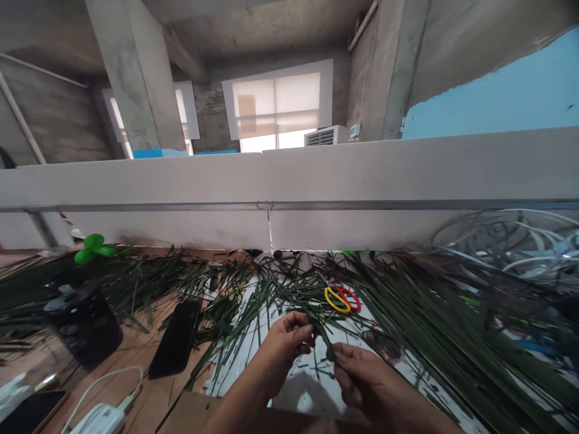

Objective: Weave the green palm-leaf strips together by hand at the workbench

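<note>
Over the white surface (pixel 301 392) at the front middle, both my hands hold a narrow dark green leaf strip (pixel 322 337). My left hand (pixel 289 337) is closed, thumb and forefinger pinched at the strip's upper left part. At its lower right end, my right hand (pixel 359 371) pinches it between thumb and forefinger. My fingers partly cover the strip. Just beyond my hands lie scissors (pixel 342 299) with one yellow and one red handle loop, their blades partly among cut leaf pieces (pixel 271 295).
Long green leaves (pixel 420 307) spread along the right, near coiled clear tubing (pixel 511 241). On the left are a black phone (pixel 175 339), a dark container (pixel 84 325), a green three-bladed fan (pixel 94 248) and a white charger (pixel 100 419). A white partition (pixel 203 181) closes off the back.
</note>
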`<state>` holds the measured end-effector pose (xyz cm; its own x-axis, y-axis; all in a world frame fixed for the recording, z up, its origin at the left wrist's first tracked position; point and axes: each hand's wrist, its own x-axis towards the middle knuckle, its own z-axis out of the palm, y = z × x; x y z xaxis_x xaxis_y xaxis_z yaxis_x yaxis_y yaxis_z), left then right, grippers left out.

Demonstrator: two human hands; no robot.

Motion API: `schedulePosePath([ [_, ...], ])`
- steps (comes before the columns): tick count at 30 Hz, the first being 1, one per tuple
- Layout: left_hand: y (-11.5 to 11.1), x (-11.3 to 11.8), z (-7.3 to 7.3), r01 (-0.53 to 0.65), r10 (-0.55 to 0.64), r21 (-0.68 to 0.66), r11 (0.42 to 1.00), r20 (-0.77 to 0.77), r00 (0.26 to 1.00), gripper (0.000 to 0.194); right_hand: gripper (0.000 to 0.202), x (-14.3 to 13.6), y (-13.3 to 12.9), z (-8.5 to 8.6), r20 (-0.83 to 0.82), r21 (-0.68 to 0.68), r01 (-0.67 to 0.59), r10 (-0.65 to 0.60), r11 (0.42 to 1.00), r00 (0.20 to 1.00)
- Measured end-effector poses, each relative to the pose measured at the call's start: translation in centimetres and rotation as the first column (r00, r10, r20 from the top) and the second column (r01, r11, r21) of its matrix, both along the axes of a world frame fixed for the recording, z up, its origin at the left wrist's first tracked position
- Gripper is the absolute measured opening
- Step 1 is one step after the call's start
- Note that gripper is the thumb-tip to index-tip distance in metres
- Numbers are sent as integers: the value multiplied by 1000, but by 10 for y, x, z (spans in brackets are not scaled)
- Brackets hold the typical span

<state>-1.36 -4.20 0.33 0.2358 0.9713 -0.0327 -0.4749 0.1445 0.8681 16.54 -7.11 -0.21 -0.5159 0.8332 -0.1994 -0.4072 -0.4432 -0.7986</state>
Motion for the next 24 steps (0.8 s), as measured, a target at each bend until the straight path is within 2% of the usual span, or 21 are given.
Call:
schedulePosePath([
  [5,4,2,-8,-14,17,-64,998,37,999,43,35,-8,7,-9,-46,-18,-83,82,996,996],
  [9,2,4,-16,5,-4,-90,996,12,1000,45,36,-14,2,-12,-55,-89,-33,29,996,998],
  [12,0,7,-23,12,-15,-91,996,-26,1000,41,33,-11,3,-20,-77,-118,-19,10,993,997],
  [15,-1,8,-31,-32,26,-82,996,-62,998,41,28,0,12,-32,62,-10,-12,13,1000,998],
  [17,-1,8,-38,-47,42,-65,997,-77,996,41,28,9,20,-35,150,60,29,-38,998,988],
  [21,0,7,-51,-41,39,-15,999,-88,995,33,29,20,26,-25,209,38,181,-185,983,960],
  [24,-3,8,-55,-57,55,-18,998,-81,995,31,33,23,25,-16,315,131,215,-246,968,917],
])
